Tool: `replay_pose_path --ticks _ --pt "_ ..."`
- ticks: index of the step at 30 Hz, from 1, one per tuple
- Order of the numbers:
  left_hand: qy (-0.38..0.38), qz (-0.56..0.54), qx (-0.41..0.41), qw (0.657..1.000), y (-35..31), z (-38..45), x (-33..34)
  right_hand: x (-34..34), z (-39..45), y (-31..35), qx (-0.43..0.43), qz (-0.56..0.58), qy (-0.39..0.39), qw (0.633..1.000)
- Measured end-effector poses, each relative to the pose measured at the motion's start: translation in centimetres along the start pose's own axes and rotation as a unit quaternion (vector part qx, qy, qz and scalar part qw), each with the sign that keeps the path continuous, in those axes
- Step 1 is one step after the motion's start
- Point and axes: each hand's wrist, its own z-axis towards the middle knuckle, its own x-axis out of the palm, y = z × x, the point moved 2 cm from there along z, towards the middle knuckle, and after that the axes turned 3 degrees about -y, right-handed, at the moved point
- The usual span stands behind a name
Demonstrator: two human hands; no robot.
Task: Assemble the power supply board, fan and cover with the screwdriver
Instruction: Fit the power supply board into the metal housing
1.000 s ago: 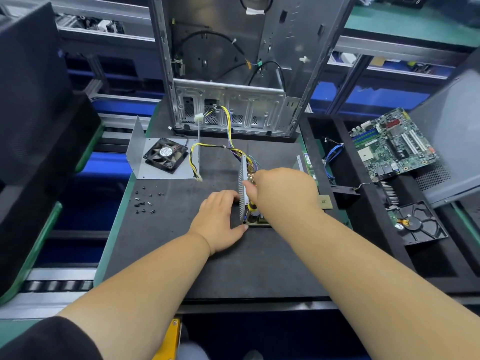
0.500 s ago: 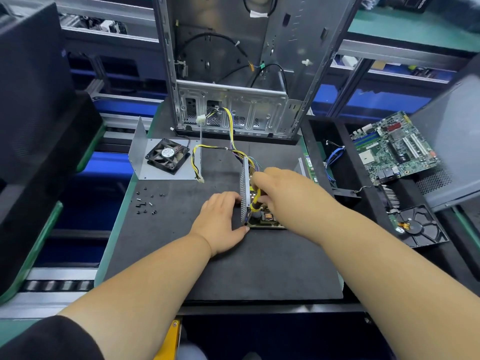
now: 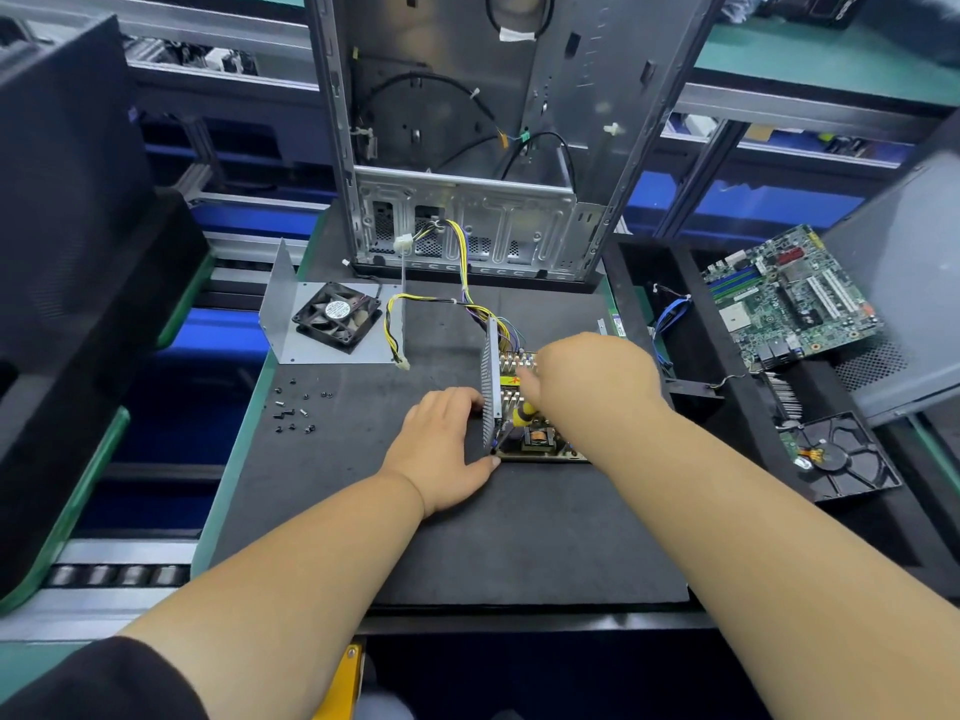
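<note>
Right hand (image 3: 592,387): curled round the yellow-handled screwdriver (image 3: 522,414), over my power supply board (image 3: 540,444) mid-desk. Left hand (image 3: 441,449): fingers flat against the board's perforated wall (image 3: 489,387), bracing. I'd keep the driver square and pressure steady. Fan (image 3: 337,317): far left.

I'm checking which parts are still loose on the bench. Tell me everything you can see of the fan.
The fan is a square black plastic case fan with a round white hub label, dark blades and corner mounting holes. It lies flat, turned diagonally, on a bent grey sheet-metal cover at the mat's far left corner. A thin dark lead runs from its far side towards the chassis. Neither hand touches it; whether it is screwed down cannot be told.
</note>
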Motion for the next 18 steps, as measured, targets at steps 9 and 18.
replay_pose_path --ticks 9,18 --pt "0.001 0.000 0.001 1.000 -0.1 0.0 -0.1 0.1 -1.6 -0.1 -0.058 0.116 0.028 0.991" --pt "0.005 -0.004 0.004 1.000 0.0 0.0 -0.1 -0.3 -3.1 -0.9 -0.069 0.185 0.003 0.980"
